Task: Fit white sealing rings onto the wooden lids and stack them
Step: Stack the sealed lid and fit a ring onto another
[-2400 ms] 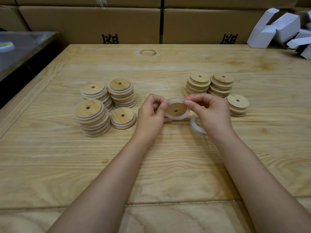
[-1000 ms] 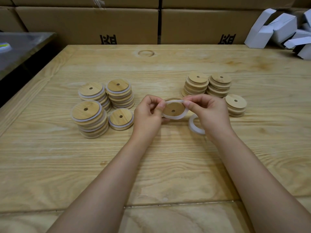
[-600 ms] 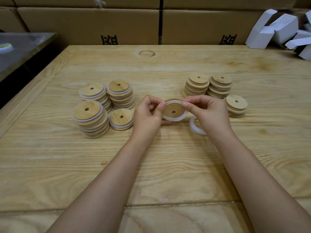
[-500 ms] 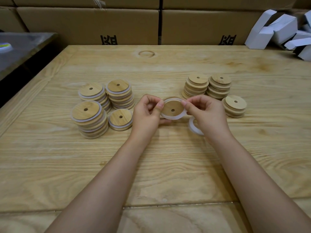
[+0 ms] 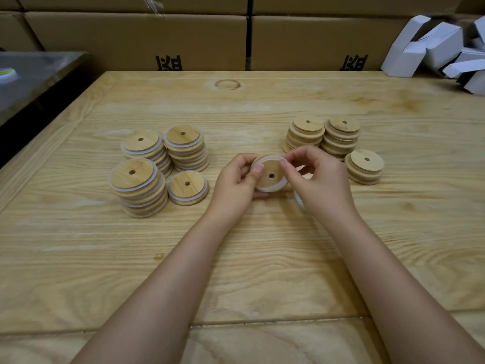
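Observation:
A round wooden lid (image 5: 270,174) with a small centre hole is held just above the table, a white sealing ring (image 5: 273,187) showing around its lower edge. My left hand (image 5: 236,185) grips the lid's left side with the thumb on top. My right hand (image 5: 320,182) pinches the ring at the lid's upper right rim. Under my right hand, part of a loose white ring (image 5: 298,200) lies on the table.
Stacks of ringed lids (image 5: 137,185) and a single ringed lid (image 5: 187,187) stand left of my hands. Stacks of plain lids (image 5: 307,132) stand at the right. Cardboard boxes (image 5: 136,40) line the table's far edge, with white cartons (image 5: 433,43) at the back right.
The ring, earlier a wide loop around the lid, now lies tighter against the rim. Both hands stayed in place and the lid tilted slightly.

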